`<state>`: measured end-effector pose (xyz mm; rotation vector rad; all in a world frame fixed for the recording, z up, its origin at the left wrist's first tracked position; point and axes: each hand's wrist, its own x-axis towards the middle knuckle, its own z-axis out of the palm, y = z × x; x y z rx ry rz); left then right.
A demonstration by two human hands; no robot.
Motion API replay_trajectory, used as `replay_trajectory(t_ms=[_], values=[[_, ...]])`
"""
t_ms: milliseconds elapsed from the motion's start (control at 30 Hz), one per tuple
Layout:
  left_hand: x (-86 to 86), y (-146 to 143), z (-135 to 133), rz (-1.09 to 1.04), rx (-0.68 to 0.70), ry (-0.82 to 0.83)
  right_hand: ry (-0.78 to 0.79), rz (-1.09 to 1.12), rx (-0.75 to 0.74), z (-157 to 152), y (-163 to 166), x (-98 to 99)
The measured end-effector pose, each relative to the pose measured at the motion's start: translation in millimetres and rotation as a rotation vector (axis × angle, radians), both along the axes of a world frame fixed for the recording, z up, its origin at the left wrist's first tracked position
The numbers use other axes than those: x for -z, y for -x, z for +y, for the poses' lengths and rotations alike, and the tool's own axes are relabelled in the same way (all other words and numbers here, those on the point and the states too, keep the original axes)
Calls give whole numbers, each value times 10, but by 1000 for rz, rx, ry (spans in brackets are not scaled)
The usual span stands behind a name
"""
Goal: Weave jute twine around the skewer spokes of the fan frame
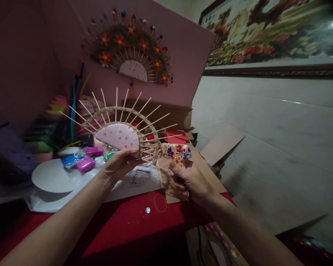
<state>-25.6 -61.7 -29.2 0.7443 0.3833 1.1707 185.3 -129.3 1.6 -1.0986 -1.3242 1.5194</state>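
My left hand [121, 162] is closed on a half-round craft fan [119, 135] with a pink dotted centre, wooden skewers fanning out and a tan cord woven round them. It holds the fan upright above the table. My right hand [187, 177] is closed at the fan's lower right edge, pinching what looks like the tan cord among the skewers. A floral patterned tube [176, 150] lies just behind that hand. A dark strap hangs at my right wrist.
A finished fan [131, 48] with red flowers hangs on the pink board behind. Purple and blue packets [84, 162], a white paper disc [51, 176] and coloured sticks lie at the left. Brown cardboard [183, 184] and a red cloth [133, 221] cover the table. A tiled wall stands at the right.
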Motion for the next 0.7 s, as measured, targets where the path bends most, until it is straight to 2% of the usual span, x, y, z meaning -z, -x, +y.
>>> replay_trajectory(t_ms=[700], values=[[20,5,10,11,53,-21,2,12,28,8,12,-12]])
